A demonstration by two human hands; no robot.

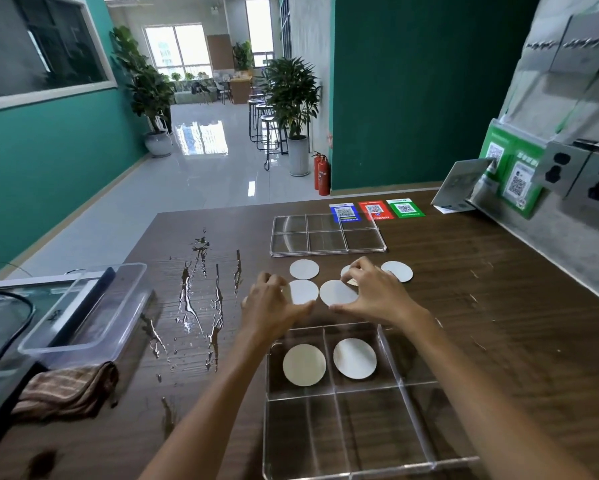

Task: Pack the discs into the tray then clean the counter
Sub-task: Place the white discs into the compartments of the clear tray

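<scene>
Several white discs lie on the dark wooden counter beyond a clear divided tray (267,410). Two discs (304,364) (354,358) sit in the tray's two far compartments. My left hand (272,304) curls round the left edge of a loose disc (304,292), thumb below it. My right hand (376,294) pinches the middle disc (338,293) between thumb and fingers, and partly covers another disc behind it. Two more discs (304,269) (398,271) lie free further back.
A second clear divided tray (327,251) lies further back, with coloured QR cards (374,210) behind it. Spilled liquid (194,296) streaks the counter at left. A striped cloth (69,389) and a clear plastic bin (86,313) sit at the left edge. A wall with sockets runs along the right.
</scene>
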